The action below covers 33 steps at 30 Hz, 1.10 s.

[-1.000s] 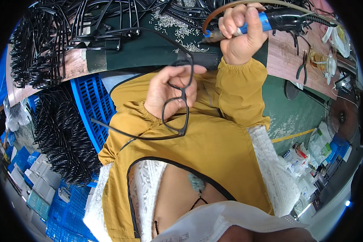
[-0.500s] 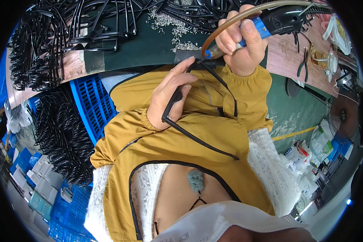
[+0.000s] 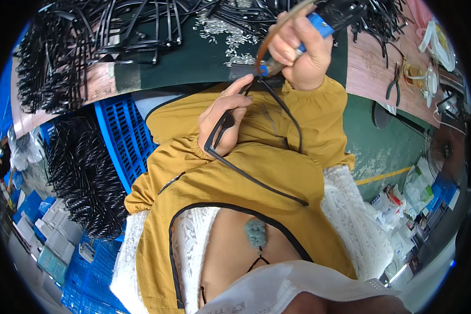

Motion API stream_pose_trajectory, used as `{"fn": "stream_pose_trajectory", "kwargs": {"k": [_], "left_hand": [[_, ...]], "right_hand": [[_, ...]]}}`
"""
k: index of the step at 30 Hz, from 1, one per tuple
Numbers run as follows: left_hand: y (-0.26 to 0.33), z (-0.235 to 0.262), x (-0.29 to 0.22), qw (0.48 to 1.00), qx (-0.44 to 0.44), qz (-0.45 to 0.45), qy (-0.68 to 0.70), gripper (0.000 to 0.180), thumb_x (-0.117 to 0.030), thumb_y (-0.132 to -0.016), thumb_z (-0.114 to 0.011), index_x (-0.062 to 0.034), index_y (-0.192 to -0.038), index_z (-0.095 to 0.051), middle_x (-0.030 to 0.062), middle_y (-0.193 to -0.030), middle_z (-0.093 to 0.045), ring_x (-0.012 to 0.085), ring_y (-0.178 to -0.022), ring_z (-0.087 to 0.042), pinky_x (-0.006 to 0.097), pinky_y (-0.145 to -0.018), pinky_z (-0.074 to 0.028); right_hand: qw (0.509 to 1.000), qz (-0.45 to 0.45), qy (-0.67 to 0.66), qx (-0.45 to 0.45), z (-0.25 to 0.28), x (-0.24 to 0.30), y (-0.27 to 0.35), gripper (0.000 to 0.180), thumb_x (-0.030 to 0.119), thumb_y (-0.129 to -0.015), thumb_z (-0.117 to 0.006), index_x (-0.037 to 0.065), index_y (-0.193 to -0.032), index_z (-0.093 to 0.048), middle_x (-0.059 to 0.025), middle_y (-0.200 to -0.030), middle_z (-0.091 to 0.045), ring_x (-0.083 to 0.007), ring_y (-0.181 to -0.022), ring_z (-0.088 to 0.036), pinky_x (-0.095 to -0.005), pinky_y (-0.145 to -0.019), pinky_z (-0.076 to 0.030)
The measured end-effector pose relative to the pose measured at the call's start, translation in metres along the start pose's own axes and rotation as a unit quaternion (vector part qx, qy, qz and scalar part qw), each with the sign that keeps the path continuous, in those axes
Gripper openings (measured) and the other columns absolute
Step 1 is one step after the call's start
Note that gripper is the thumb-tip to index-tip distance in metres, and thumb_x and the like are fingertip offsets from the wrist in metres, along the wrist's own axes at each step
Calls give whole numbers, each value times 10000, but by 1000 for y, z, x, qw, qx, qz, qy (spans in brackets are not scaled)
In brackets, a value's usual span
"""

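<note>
My left hand (image 3: 222, 118) is closed round a black eyeglass frame (image 3: 259, 181) in front of the table edge. One temple hangs down to the right across my lap; the other slopes from the hinge end beside my fingertips. In my right hand (image 3: 304, 58) is a power screwdriver (image 3: 322, 25) with a blue band and black body, gripped at a tilt. Its blue nose points down at the hinge end of the frame, over a small dark block (image 3: 240, 71) at the table edge. A brown hose (image 3: 263, 48) curves beside it. The exact contact at the tip is too small to make out.
Loose small silver screws (image 3: 226, 37) lie on the dark green mat (image 3: 180, 67). Black eyeglass frames (image 3: 52, 63) are heaped at the left, more (image 3: 384, 29) at the back right. Pliers (image 3: 393, 86) lie right. A blue crate (image 3: 121, 138) stands below left.
My right hand and the screwdriver have swung a little left, the tool still at the hinge. The eyeglass frame has turned slightly in my left hand.
</note>
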<state>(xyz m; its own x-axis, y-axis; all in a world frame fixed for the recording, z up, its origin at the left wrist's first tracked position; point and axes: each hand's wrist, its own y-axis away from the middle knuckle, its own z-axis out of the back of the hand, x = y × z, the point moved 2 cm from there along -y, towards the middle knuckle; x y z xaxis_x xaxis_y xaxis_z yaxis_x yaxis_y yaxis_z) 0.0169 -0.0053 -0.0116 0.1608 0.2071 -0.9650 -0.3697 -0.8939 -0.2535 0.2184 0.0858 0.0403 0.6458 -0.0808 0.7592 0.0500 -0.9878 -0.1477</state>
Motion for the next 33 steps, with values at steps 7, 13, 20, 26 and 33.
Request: {"fn": "stream_pose_trajectory", "kwargs": {"k": [7, 13, 20, 26, 33], "left_hand": [[6, 90, -75, 952, -263, -61, -142, 109, 15, -991, -513, -12, -1096, -506, 181, -1054, -647, 248, -952, -685, 365, -905, -559], [-6, 166, -105, 785, -413, 99, -451, 400, 20, -915, -485, -18, -1311, -450, 99, -988, -613, 184, -809, -575, 303, -729, -511], [-75, 160, -46, 834, -478, -86, -261, 642, 31, -859, -527, 38, -1478, -356, 178, -1438, -439, 281, -1302, -471, 373, -1090, -418], [-111, 148, -60, 783, -50, -232, -575, 387, -230, -1060, -411, -12, -1000, -725, 149, -961, -715, 362, -933, -674, 454, -948, -495], [-145, 161, -66, 803, -83, 51, -589, 264, -214, -983, -643, 8, -844, -668, 177, -815, -660, 392, -769, -653, 468, -676, -496]], "right_hand": [[983, 106, -14, -147, 42, 44, 12, 299, 327, -1025, -608, 89, -865, -522, 28, -727, -464, -65, -546, -407, -223, -445, -295], [972, 175, 19, -156, 93, 62, 20, 111, 219, -1002, -632, 129, -1039, -579, 10, -739, -460, -92, -576, -422, -219, -457, -304], [963, 198, 101, -150, 100, 62, 30, 556, 497, -1054, -541, 8, -1320, -533, -94, -994, -604, -228, -853, -591, -360, -761, -499], [740, 230, 607, -174, 137, 110, -1, 260, 198, -950, -703, 24, -1142, -728, -26, -1064, -687, -155, -808, -631, -291, -699, -513], [596, 121, 782, -138, 163, 96, -50, 224, 223, -859, -781, 16, -904, -708, -104, -769, -629, -253, -713, -625, -348, -669, -500]]}}
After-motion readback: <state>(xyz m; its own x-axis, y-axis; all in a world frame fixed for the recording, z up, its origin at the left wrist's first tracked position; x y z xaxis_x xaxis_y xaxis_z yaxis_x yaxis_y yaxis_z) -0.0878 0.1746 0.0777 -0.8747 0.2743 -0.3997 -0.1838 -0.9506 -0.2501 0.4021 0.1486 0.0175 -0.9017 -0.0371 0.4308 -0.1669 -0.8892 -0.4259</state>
